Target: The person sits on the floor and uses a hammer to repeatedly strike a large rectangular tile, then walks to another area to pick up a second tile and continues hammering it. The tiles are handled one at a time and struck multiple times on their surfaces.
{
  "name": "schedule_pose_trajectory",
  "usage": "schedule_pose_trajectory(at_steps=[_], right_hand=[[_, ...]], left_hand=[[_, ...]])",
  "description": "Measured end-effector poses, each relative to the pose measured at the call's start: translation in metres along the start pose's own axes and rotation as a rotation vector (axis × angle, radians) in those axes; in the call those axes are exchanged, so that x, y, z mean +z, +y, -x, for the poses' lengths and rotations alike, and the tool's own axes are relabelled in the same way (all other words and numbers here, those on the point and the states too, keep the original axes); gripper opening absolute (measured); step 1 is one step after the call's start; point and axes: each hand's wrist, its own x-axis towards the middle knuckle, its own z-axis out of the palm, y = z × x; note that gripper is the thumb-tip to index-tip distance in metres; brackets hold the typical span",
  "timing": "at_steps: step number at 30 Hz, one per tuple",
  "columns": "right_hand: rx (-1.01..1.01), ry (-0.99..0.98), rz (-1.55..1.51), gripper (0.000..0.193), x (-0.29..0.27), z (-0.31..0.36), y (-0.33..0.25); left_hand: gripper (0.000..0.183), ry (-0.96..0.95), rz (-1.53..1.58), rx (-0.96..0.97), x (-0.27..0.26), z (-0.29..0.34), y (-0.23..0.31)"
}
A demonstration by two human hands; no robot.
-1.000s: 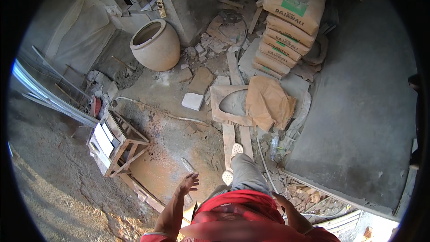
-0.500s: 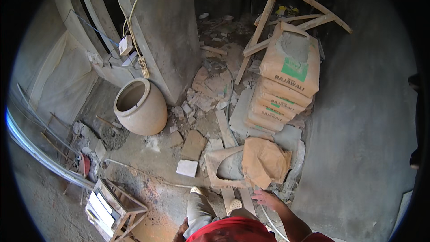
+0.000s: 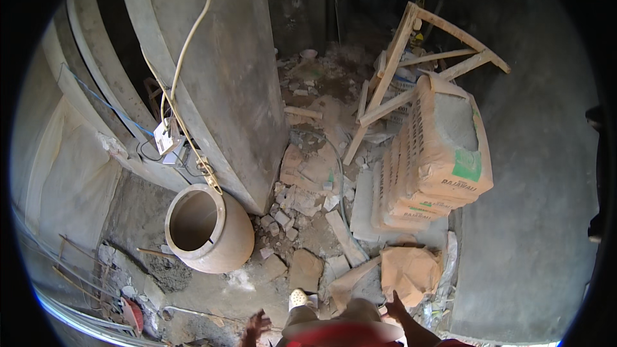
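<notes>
My left hand (image 3: 258, 325) hangs low beside my leg, fingers apart, with nothing in it. At the near edge of a crumpled brown paper sack (image 3: 411, 271) is my right hand (image 3: 394, 308), fingers stretched out; whether it touches the sack I cannot tell. Left of that sack lies a torn-open sack (image 3: 350, 286) with grey powder, partly hidden by my leg. Beyond them stands a stack of brown cement bags (image 3: 411, 196); the top bag (image 3: 443, 167) is torn open, showing grey powder.
A large round clay jar (image 3: 234, 241) stands at left, by a concrete pillar (image 3: 225, 77). Rubble (image 3: 283, 218), a plank (image 3: 346, 238) and a hose (image 3: 340, 180) lie ahead. A wooden frame (image 3: 385, 71) leans behind the bags. A cable (image 3: 186, 45) hangs down the pillar.
The view has moved forward, bringing the jar and bag stack lower in the picture. My left hand has come further into view. The small wooden stand at lower left has dropped out of sight.
</notes>
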Motion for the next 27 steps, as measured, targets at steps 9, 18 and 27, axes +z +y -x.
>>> schedule_pose_trajectory(at_steps=[9,18,27], right_hand=[[0.169,-0.034,-0.123,0.045,0.036,-0.025,-0.074],[0.275,-0.162,-0.176,0.026,0.062,-0.155,-0.093],[-0.239,0.375,-0.175,0.044,-0.080,-0.365,-0.410]], left_hand=[[0.073,0.082,-0.042,-0.065,-0.008,-0.070,0.154],[0.064,-0.033,-0.238,-0.331,0.089,-0.190,0.242],[0.049,-0.217,-0.609,-0.069,0.227,-0.346,0.515]])
